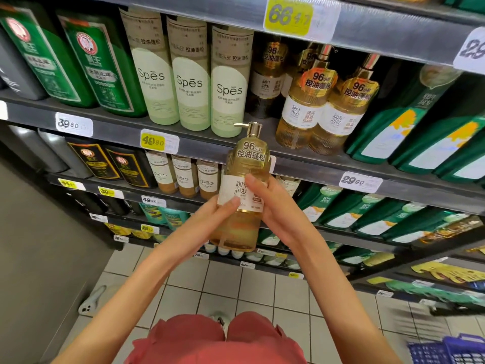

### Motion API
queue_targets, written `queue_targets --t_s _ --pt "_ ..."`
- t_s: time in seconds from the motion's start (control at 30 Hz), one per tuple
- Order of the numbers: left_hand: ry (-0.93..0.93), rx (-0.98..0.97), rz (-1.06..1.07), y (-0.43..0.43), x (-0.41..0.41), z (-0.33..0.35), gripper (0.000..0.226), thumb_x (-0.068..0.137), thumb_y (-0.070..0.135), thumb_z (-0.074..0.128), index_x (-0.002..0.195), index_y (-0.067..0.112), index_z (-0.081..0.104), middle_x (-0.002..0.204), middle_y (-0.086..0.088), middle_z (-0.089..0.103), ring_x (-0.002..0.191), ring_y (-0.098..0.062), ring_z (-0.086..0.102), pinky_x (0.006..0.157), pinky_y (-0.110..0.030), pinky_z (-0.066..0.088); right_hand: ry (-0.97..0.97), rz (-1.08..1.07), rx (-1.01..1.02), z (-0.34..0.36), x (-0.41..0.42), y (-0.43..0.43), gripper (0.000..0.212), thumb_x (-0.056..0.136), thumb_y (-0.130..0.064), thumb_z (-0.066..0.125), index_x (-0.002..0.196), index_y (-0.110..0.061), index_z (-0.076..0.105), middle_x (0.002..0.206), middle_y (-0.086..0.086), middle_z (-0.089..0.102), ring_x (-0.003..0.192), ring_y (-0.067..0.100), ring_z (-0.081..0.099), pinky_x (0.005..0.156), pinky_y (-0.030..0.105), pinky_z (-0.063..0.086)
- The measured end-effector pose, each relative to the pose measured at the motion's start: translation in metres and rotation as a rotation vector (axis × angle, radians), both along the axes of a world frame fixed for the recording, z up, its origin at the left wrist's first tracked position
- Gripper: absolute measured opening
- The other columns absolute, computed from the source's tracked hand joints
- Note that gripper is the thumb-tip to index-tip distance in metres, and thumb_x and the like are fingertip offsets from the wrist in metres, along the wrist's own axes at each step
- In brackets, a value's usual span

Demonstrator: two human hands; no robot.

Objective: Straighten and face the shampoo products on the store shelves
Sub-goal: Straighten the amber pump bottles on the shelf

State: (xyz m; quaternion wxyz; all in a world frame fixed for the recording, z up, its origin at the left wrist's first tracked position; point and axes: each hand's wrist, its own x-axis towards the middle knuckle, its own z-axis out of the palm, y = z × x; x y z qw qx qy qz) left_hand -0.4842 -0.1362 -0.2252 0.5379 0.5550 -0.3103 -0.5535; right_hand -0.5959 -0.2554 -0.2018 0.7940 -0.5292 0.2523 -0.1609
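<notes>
Amber bottle (244, 164): translucent golden-yellow, white label, gold pump, gold neck sticker with white characters; Spes bottles (189, 82): pale sage green, cream oval; dark green bottles (99, 67): red-and-white round emblem; price tags (288, 15): some yellow, some white; floor tiles (236, 287): white, dark grout grid; garment (215, 340): salmon red; basket (451, 350): blue mesh

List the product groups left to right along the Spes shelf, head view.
Dark green bottles → pale green Spes bottles → amber pump bottles → green bottles with white-and-orange labels. The held amber bottle is in front of the shelf, so it is left out.
</notes>
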Motion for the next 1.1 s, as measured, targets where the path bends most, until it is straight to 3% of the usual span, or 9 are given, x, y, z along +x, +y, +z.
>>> queue_targets --t_s 0.1,0.17,0.27,0.4,0.6,0.67,0.77,0.93,1.1 --pt "0.153 0.02 0.013 0.0 -0.004 -0.002 0.05 0.086 0.035 0.049 0.132 0.016 0.047 0.124 -0.006 0.063 0.115 -0.022 0.06 0.095 -0.04 0.05 0.097 0.081 0.031 -0.007 -0.001 -0.002 0.056 0.078 -0.044 0.058 0.127 -0.019 0.052 0.114 0.0 0.069 0.108 0.017 0.065 0.093 0.036 0.052" --pt "0.143 0.034 0.054 0.001 -0.007 -0.007 0.052 0.085 0.034 0.05 0.134 0.016 0.046 0.124 -0.006 0.063 0.114 -0.021 0.06 0.095 -0.042 0.049 0.209 0.137 -0.013 -0.01 -0.003 -0.003 0.061 0.074 -0.054 0.058 0.127 -0.026 0.052 0.114 -0.007 0.069 0.108 0.011 0.064 0.097 0.039 0.049" --pt "0.084 0.036 0.126 0.002 -0.013 -0.013 0.054 0.083 0.036 0.052 0.134 0.02 0.045 0.123 -0.004 0.063 0.113 -0.018 0.06 0.096 -0.041 0.049 0.271 0.157 -0.044 -0.019 -0.005 0.002 0.054 0.073 -0.047 0.064 0.122 -0.025 0.056 0.114 -0.006 0.069 0.106 0.01 0.065 0.092 0.036 0.052" --pt "0.049 0.03 0.157 0.004 -0.014 -0.017 0.055 0.081 0.036 0.053 0.134 0.02 0.045 0.125 -0.003 0.062 0.116 -0.018 0.058 0.101 -0.045 0.045 0.253 0.062 -0.04 -0.028 -0.008 0.007 0.058 0.074 -0.037 0.067 0.127 -0.017 0.054 0.121 0.002 0.066 0.11 0.017 0.063 0.093 0.039 0.052" --pt "-0.193 -0.061 0.097 0.007 0.005 -0.016 0.056 0.076 0.012 0.069 0.126 0.022 0.047 0.122 0.005 0.062 0.112 -0.006 0.059 0.087 -0.018 0.05 0.114 0.03 -0.31 -0.03 -0.017 0.006 0.053 0.071 -0.015 0.079 0.119 -0.023 0.057 0.111 -0.009 0.069 0.107 0.007 0.063 0.085 0.02 0.052" --pt "-0.226 -0.128 0.09 0.007 0.011 -0.014 0.06 0.072 0.002 0.073 0.123 0.02 0.047 0.12 0.005 0.063 0.113 -0.006 0.059 0.088 -0.016 0.048 0.059 0.022 -0.371 -0.029 -0.017 0.007 0.06 0.068 -0.004 0.081 0.117 -0.027 0.055 0.111 -0.012 0.068 0.108 0.006 0.062 0.087 0.018 0.05" --pt "-0.271 -0.196 0.104 0.007 0.014 -0.013 0.066 0.062 0.007 0.078 0.119 0.027 0.049 0.114 0.015 0.065 0.114 -0.005 0.057 0.089 -0.014 0.046 0.002 0.021 -0.439 -0.029 -0.015 0.009 0.075 0.063 0.002 0.082 0.124 -0.029 0.049 0.122 -0.005 0.062 0.115 0.007 0.058 0.093 0.018 0.046" --pt "-0.379 -0.197 0.156 0.01 0.018 -0.015 0.076 0.056 0.001 0.083 0.117 0.033 0.05 0.113 0.015 0.064 0.113 -0.004 0.056 0.093 -0.015 0.045 0.006 0.082 -0.423 -0.027 -0.016 0.01 0.077 0.065 0.001 0.081 0.128 -0.023 0.045 0.126 0.0 0.059 0.118 0.01 0.056 0.098 0.022 0.045" --pt "-0.457 -0.104 0.152 0.016 0.013 -0.005 0.067 0.056 0.011 0.088 0.108 0.033 0.052 0.106 0.008 0.064 0.096 0.007 0.059 0.075 -0.008 0.048 0.078 0.14 -0.327 -0.022 -0.02 0.009 0.065 0.064 -0.017 0.081 0.121 -0.027 0.05 0.117 -0.004 0.065 0.11 0.011 0.062 0.093 0.027 0.051"
